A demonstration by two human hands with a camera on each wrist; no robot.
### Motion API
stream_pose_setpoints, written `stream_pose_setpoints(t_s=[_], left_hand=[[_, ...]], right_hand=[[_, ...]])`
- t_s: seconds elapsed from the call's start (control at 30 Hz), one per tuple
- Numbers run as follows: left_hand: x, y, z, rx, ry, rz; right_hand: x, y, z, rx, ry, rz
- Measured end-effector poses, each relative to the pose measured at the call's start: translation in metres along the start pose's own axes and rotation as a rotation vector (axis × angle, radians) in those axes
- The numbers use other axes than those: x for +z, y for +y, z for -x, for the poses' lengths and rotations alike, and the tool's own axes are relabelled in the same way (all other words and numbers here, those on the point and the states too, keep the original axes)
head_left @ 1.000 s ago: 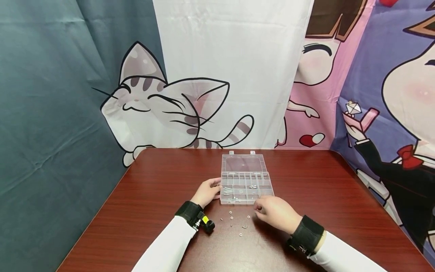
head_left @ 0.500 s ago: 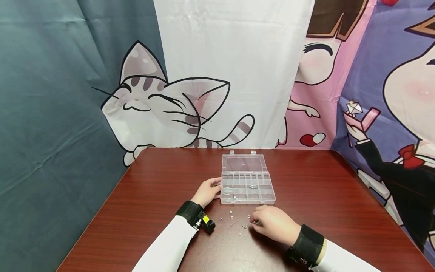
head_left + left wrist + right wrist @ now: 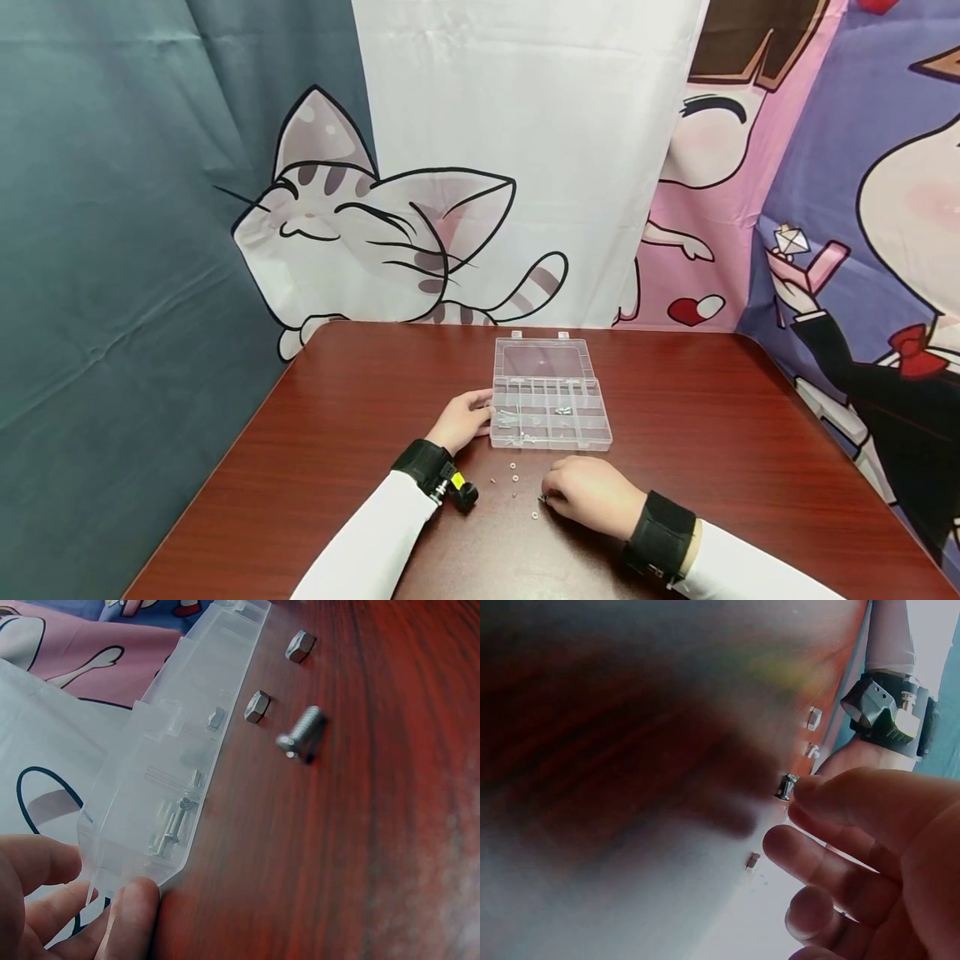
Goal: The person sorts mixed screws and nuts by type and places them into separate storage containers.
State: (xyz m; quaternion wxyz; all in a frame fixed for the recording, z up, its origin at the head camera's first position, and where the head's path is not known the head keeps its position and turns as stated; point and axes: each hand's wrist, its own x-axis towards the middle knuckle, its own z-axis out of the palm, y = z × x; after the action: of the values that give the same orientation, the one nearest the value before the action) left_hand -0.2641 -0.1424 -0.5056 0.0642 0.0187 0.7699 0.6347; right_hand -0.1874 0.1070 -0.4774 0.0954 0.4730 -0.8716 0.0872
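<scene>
A clear plastic compartment box [image 3: 551, 444] stands on the table, its lid laid open to the back. My left hand [image 3: 459, 423] grips its left side, thumb and fingers about the corner in the left wrist view. Screws [image 3: 174, 821] show through the box wall. My right hand [image 3: 596, 496] is low over the table in front of the box. At its thumb and forefinger tips is a small metal screw [image 3: 786, 786], apparently pinched. The other fingers are loosely bent. A nut [image 3: 752, 861] lies below the fingertips in the right wrist view.
Loose nuts [image 3: 515, 478] and small screws [image 3: 492, 480] lie between the hands, with another nut [image 3: 534, 515] nearer me. The reddish-brown table [image 3: 360, 383] ends at a printed cloth backdrop [image 3: 465, 83]. Black bands [image 3: 660, 537] sit on both wrists.
My right hand has drawn back from the box's front right corner, down and left to the loose screws. The left hand stays on the box. The view has shifted slightly.
</scene>
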Motion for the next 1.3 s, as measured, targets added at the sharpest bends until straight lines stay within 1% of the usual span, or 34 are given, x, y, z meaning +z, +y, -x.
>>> stream_pose_setpoints(t_s=[0.33, 0.5, 0.57, 0.77, 0.87, 0.97, 1.07, 1.17, 1.3], left_hand=[[-0.001, -0.002, -0.002, 0.014, -0.006, -0.035], [-0.001, -0.002, -0.002, 0.018, -0.004, -0.032], [-0.001, -0.001, -0.002, 0.005, 0.003, -0.032], [-0.001, 0.001, -0.001, -0.003, 0.01, -0.041], [0.0, 0.002, 0.0, -0.006, 0.005, -0.041], [0.0, 0.002, 0.0, -0.007, 0.001, -0.042], [-0.001, 0.001, -0.001, 0.0, -0.003, -0.044], [-0.001, -0.001, -0.002, 0.006, -0.004, -0.045], [-0.001, -0.003, -0.002, 0.006, -0.004, -0.037]], right_hand=[[-0.006, -0.005, -0.004, -0.035, 0.007, 0.045], [-0.004, -0.004, -0.005, -0.038, 0.006, 0.053], [-0.003, -0.005, -0.006, -0.04, -0.001, 0.057], [-0.002, -0.006, -0.008, -0.044, -0.007, 0.07], [-0.002, -0.003, -0.009, -0.038, -0.009, 0.056], [-0.005, 0.003, -0.011, -0.008, -0.012, 0.019], [-0.01, 0.014, -0.015, 0.035, -0.003, -0.022], [-0.015, 0.032, -0.02, 0.079, 0.047, -0.037], [-0.02, 0.058, -0.025, 0.161, 0.131, -0.019]])
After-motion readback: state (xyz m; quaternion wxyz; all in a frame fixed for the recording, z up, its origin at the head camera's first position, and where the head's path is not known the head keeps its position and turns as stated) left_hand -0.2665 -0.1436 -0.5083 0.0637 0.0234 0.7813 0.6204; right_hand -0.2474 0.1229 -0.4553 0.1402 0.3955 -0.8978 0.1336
